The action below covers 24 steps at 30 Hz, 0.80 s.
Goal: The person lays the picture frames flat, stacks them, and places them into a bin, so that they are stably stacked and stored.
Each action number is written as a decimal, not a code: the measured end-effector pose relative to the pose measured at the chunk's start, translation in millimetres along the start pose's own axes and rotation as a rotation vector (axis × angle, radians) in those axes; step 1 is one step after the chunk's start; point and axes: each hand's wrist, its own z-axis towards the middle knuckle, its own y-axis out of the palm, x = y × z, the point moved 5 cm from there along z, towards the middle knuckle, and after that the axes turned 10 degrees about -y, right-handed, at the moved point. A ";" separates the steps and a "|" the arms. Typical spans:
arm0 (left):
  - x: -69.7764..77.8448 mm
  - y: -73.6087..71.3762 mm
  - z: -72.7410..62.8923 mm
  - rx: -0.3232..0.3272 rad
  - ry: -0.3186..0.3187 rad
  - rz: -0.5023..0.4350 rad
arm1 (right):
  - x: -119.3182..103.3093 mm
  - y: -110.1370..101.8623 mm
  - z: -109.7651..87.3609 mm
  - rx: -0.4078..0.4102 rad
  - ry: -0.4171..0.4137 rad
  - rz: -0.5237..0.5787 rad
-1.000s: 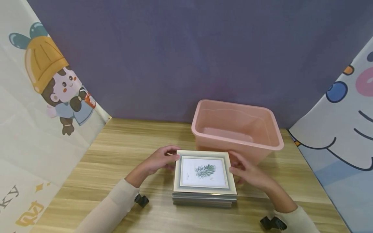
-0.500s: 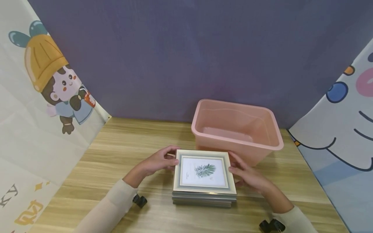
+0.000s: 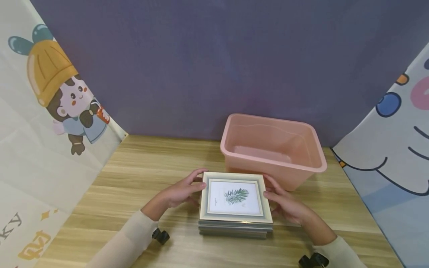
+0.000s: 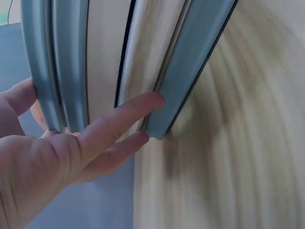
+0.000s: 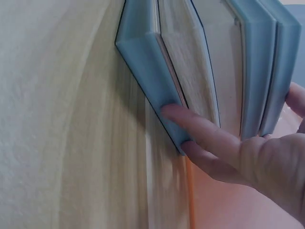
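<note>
A stack of several picture frames (image 3: 236, 199) lies on the wooden table; the top one has a pale rim and a green leaf print. My left hand (image 3: 177, 191) holds the stack's left side, thumb on the top frame's edge. In the left wrist view its fingers (image 4: 126, 114) lie against the lower frames near a corner. On the opposite side my right hand (image 3: 288, 204) holds the stack in the same way. One of its fingers (image 5: 200, 129) touches the bottom frame in the right wrist view. The fingers' far ends are partly hidden behind the stack.
A pink plastic bin (image 3: 273, 162) with nothing visible inside stands right behind the stack, slightly to the right. Beyond the wooden table (image 3: 147, 156) rises a dark blue backdrop (image 3: 201, 74). Cartoon-printed sheets (image 3: 20, 123) hang at both sides.
The left hand's fingers have shifted slightly down along the stack's side. The right hand, the frames and the bin stay practically where they were.
</note>
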 end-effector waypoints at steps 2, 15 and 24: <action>-2.1 1.8 0.4 -0.008 -0.010 -0.027 | 0.3 0.5 -0.9 -0.012 -0.009 0.012; -12.6 8.9 -0.1 0.087 0.017 -0.140 | 9.1 1.6 -4.6 0.022 -0.018 0.010; -17.9 13.3 -0.9 0.150 0.037 -0.161 | 9.9 3.1 -7.3 0.082 -0.029 -0.022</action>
